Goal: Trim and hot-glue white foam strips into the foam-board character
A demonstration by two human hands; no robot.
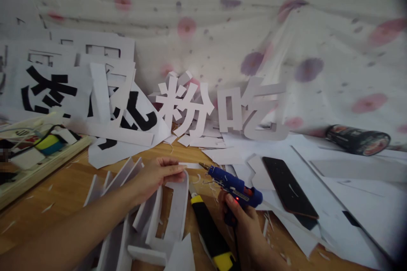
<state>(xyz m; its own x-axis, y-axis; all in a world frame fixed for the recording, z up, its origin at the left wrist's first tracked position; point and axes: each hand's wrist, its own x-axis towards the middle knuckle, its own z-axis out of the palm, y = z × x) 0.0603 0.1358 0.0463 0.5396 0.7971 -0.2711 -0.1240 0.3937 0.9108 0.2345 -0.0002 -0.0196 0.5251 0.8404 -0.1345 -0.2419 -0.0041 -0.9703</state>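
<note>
Towards 5 o'clock from mid-view, a blue glue gun (233,184) points at a white strip (191,165) near 6.
At 7 o'clock, the left hand (163,172) pinches the strip, thumb and fingertips nearly together; at 5, the right hand (240,216) curls closed around the gun's handle. Whether nozzle and strip touch, I cannot tell. Between 6 and 7 sits a white letter form (176,209); a utility knife (208,224) lies at 6, a black phone (288,184) at 4.

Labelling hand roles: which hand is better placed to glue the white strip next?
Likely the right hand: it holds the blue glue gun, its nozzle by the white strip; the left hand holds that strip.
</note>
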